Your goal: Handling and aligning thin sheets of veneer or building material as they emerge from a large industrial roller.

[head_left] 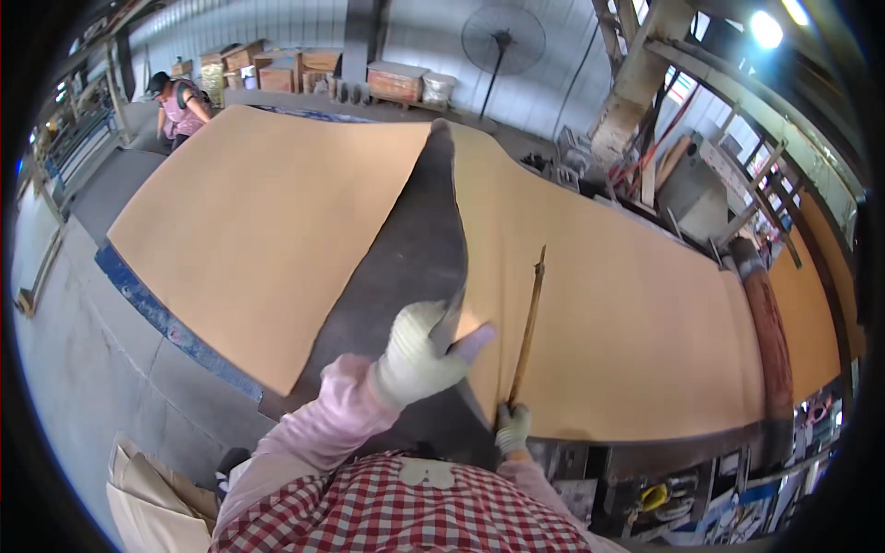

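My left hand [417, 361], in a whitish glove with a purple thumb tip, grips the near part of the left edge of a wide tan sheet [618, 323]. That edge is lifted and folded, and its underside is partly hidden by my hand. My right hand [513, 429], also gloved, is closed around the lower end of a thin wooden stick [528, 336], which points away from me over the sheet. Left of the folded edge, a strip of dark table surface [396, 249] shows. Beyond that strip lies a separate tan sheet [267, 221], flat on the table.
A reddish-brown roller [770, 341] crosses the right end of the sheet. Another person [180, 111] stands at the far left corner. Folded brown paper [161, 498] lies at lower left. Boxes [396, 81] and a large fan [503, 39] stand by the back wall.
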Demonstrator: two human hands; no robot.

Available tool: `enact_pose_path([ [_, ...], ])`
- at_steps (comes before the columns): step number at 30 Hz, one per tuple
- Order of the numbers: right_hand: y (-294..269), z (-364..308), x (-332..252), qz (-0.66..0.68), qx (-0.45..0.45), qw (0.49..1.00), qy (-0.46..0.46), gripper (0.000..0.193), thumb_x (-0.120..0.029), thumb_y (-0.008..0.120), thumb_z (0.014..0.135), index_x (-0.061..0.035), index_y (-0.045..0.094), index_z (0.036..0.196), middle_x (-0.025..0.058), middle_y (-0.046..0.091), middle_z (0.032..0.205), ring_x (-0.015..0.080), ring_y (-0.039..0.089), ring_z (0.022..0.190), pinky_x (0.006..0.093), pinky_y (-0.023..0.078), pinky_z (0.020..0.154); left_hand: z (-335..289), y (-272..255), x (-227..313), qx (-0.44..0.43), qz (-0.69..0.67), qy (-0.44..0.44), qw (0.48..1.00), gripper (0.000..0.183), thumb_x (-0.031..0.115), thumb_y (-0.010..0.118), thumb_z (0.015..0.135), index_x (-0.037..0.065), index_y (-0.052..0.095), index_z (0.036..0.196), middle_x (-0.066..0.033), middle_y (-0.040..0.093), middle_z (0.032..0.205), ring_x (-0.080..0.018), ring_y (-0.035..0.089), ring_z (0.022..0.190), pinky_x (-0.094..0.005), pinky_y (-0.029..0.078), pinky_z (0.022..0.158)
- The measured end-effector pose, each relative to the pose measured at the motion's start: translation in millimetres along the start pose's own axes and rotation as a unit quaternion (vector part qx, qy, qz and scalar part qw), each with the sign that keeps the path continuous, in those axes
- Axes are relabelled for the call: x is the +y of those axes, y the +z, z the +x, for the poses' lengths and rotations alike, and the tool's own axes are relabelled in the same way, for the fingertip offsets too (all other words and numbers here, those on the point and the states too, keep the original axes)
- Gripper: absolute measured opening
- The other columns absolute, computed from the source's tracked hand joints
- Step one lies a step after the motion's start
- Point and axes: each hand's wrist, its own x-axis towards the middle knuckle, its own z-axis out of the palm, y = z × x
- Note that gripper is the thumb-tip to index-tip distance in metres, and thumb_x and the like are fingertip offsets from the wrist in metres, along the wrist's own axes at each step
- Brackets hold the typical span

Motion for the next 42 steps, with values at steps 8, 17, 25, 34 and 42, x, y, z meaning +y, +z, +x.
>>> enact_pose_path([
  [8, -1.9, 14.3, -78.6, 0.282, -0.115, 0.952, 0.019, 0.011, -0.011, 0.060, 0.079, -0.0003, 0.059, 0.077, 0.0059, 0.058, 0.068, 0.0132, 0.053, 0.057, 0.0276, 0.042, 0.050, -34.1, -126.2, -107.2, 0.324, -0.309, -0.211, 0.869, 0.038, 0.026, 0.058, 0.083, 0.001, 0.052, 0.112, -0.0110, 0.058, 0.101, -0.0215, 0.058, 0.090, -0.0358, 0.048, 0.078],
  [17, -1.4, -39.6, -134.5, 0.113, -0.282, 0.951, -0.052, 0.035, -0.032, 0.061, 0.078, 0.0030, 0.058, 0.084, 0.0233, 0.057, 0.083, 0.0375, 0.056, 0.077, 0.0413, 0.043, 0.070, -209.3, 7.6, -212.9, 0.017, -0.641, -0.524, 0.560, 0.025, 0.035, 0.060, 0.082, 0.010, 0.060, 0.085, 0.0023, 0.053, 0.063, -0.0093, 0.045, 0.054, -0.0209, 0.040, 0.052],
  [25, -58.6, -55.3, -134.4, 0.042, -0.241, 0.969, -0.041, 0.040, -0.038, 0.056, 0.082, 0.0024, 0.056, 0.083, 0.0229, 0.057, 0.078, 0.0393, 0.056, 0.074, 0.0427, 0.044, 0.066, -197.2, -76.6, -246.4, 0.283, -0.444, -0.447, 0.724, 0.052, 0.043, 0.058, 0.081, 0.005, 0.051, 0.115, -0.0088, 0.056, 0.112, -0.0198, 0.048, 0.106, -0.0361, 0.037, 0.091],
  [34, -67.5, -71.8, -116.7, 0.162, -0.180, 0.969, 0.040, 0.036, -0.034, 0.061, 0.081, 0.0009, 0.054, 0.079, 0.0144, 0.053, 0.062, 0.0186, 0.050, 0.054, 0.0343, 0.040, 0.052, -241.5, 65.2, -220.7, 0.074, -0.603, -0.582, 0.541, 0.049, 0.042, 0.064, 0.075, 0.011, 0.052, 0.112, -0.0038, 0.058, 0.107, -0.0238, 0.051, 0.101, -0.0467, 0.038, 0.090],
  [42, -76.2, -74.6, -88.2, 0.266, -0.169, 0.945, 0.083, 0.032, -0.028, 0.058, 0.085, 0.0018, 0.054, 0.094, 0.0066, 0.054, 0.065, 0.0119, 0.044, 0.056, 0.0287, 0.039, 0.052, -213.1, -3.2, -218.0, 0.151, -0.486, -0.562, 0.652, 0.052, 0.040, 0.067, 0.074, 0.007, 0.052, 0.112, -0.0074, 0.057, 0.109, -0.0244, 0.052, 0.101, -0.0385, 0.043, 0.087],
])
